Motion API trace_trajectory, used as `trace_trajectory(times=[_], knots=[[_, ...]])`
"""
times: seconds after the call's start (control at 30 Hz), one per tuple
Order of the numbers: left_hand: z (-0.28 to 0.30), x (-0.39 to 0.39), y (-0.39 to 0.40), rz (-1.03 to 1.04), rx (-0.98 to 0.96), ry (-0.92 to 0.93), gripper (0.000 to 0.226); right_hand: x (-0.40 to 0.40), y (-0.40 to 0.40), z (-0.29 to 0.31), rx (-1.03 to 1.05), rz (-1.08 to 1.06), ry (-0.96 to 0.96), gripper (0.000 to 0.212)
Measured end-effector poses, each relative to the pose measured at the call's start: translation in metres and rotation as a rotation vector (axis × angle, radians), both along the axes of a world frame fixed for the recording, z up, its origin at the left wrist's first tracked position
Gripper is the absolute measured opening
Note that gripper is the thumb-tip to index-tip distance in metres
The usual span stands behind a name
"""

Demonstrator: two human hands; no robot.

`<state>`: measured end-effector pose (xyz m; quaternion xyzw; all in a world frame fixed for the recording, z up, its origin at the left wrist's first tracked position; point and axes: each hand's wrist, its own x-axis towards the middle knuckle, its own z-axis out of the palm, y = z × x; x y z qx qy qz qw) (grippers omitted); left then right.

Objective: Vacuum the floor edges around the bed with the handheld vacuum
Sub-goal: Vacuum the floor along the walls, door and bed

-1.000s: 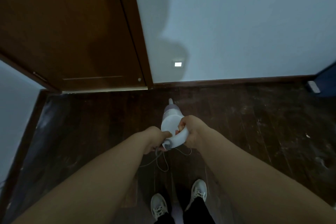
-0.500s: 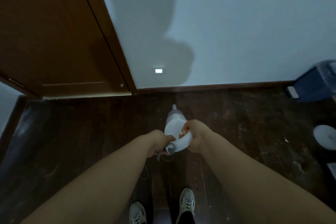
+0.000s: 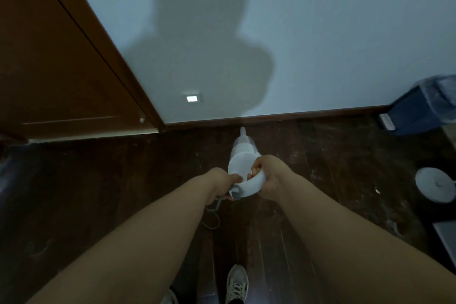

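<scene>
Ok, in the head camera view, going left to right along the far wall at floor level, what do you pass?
Brown wooden door → small lit square wall light → narrow nozzle of the white handheld vacuum → dark blue pedal bin with a clear liner.

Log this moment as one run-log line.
stage: vacuuming not begun | right hand: grips vacuum handle | left hand: holds vacuum rear | nozzle: toward baseboard | bed: unseen

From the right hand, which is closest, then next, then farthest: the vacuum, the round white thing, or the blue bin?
1. Vacuum: held in the right hand.
2. Round white thing: on the floor, to the right.
3. Blue bin: by the wall, far right.
</scene>
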<state>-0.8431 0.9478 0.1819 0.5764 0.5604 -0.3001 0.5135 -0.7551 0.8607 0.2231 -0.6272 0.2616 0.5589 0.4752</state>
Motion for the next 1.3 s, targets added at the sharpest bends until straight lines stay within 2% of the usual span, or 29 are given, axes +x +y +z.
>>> trace_trajectory(times=[0.23, 0.43, 0.63, 0.77, 0.97, 1.13, 1.3], knots=[[-0.015, 0.025, 0.006, -0.015, -0.039, -0.055, 0.033, 0.026, 0.005, -0.01, -0.009, -0.018, -0.032, 0.045], [-0.013, 0.01, 0.016, 0.035, -0.043, -0.064, 0.034, 0.018, 0.017, -0.016, -0.021, 0.056, -0.015, 0.056], [0.0, -0.025, 0.039, 0.105, -0.02, -0.105, 0.032, -0.012, 0.049, -0.012, -0.02, 0.106, -0.017, 0.055], [0.002, -0.058, 0.059, 0.122, 0.01, -0.102, 0.042, -0.042, 0.073, -0.008, 0.001, 0.132, -0.011, 0.056], [-0.001, -0.108, 0.087, 0.179, 0.013, -0.095, 0.044, -0.087, 0.106, -0.005, 0.013, 0.19, 0.012, 0.051], [-0.003, -0.144, 0.111, 0.241, 0.016, -0.065, 0.034, -0.118, 0.137, -0.006, 0.007, 0.248, 0.044, 0.052], [-0.005, -0.179, 0.137, 0.315, 0.029, -0.045, 0.034, -0.156, 0.175, -0.007, 0.052, 0.312, 0.049, 0.05]])
